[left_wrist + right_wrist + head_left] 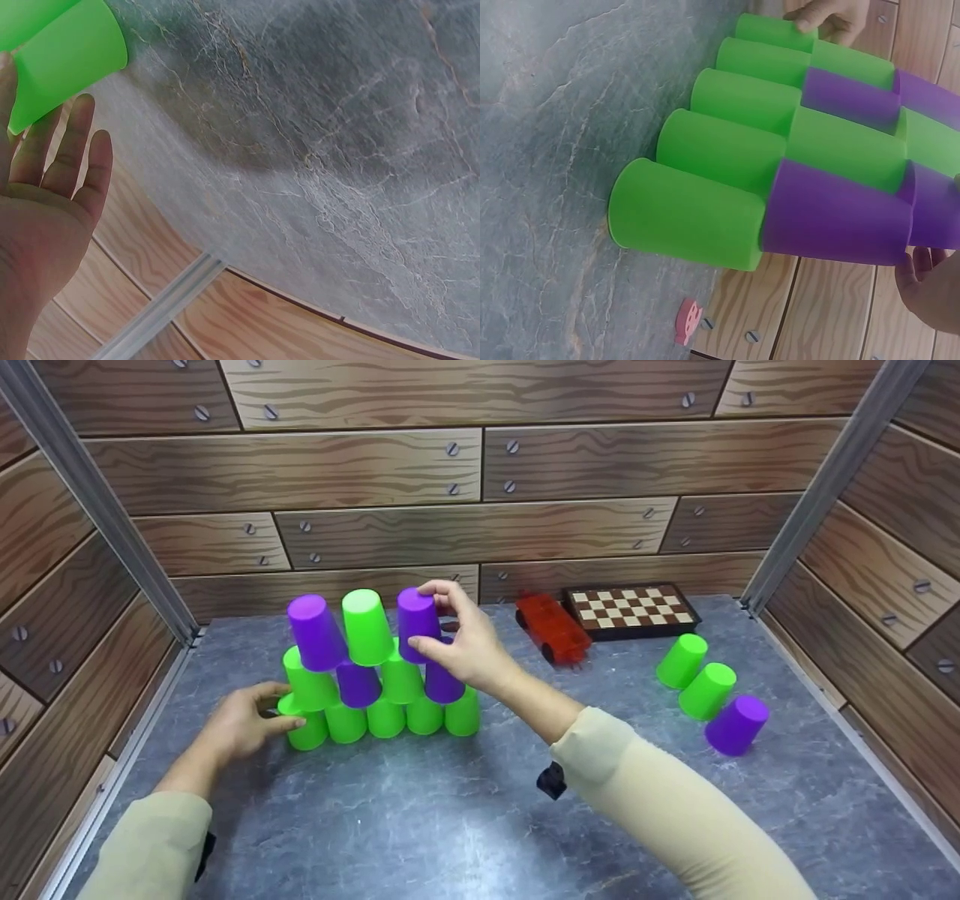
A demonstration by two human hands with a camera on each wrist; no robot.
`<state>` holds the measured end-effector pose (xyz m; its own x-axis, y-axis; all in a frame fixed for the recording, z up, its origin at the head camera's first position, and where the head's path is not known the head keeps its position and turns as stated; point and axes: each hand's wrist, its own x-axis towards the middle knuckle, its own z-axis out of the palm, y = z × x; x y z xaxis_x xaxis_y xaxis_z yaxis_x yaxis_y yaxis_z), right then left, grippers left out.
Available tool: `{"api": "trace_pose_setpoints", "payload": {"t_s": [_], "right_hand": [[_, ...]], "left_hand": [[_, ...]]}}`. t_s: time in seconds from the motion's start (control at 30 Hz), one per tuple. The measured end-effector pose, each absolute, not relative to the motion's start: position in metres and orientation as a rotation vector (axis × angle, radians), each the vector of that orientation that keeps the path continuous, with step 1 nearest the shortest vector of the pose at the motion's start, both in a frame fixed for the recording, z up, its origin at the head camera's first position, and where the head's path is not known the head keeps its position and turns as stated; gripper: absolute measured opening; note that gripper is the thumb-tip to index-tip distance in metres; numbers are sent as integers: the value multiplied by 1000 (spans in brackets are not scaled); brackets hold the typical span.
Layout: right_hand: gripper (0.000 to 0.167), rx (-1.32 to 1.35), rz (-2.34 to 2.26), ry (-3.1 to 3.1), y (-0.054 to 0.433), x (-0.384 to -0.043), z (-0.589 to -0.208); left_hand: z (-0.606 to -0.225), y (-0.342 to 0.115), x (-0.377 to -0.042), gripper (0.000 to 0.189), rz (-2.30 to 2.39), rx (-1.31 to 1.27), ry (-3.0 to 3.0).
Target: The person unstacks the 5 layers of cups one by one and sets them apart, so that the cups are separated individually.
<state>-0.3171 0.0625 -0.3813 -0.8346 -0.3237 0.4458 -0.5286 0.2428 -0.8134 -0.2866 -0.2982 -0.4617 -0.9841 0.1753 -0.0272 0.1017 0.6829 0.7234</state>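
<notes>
Stacked upside-down cups form three rows, the bottom one all green. My left hand [244,721] holds the leftmost bottom green cup [306,733], thumb in front and fingers behind; the left wrist view shows that green cup [79,64] against the fingers. At the right end of the top row, my right hand [469,641] grips a purple cup [417,619] between thumb and fingers. This cup sits over a second-row purple cup [444,682] and a green cup [403,679]. Beside it in the top row stand a green cup [366,626] and another purple cup [316,631].
On the right of the grey table [420,817] stand two green cups [681,661] and a purple cup [737,725], upside down. Behind the stack's right side are a red toy car [553,628] and a checkered board [631,609]. Wood-patterned walls [375,469] enclose the table.
</notes>
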Motion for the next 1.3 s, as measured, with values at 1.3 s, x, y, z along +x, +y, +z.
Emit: {"api": "trace_pose_setpoints", "payload": {"t_s": [1.3], "right_hand": [[65,393,1771,-2050,225,-326,-430]], "left_hand": [[-461,-299,-285,69,1146,202,2801]]}}
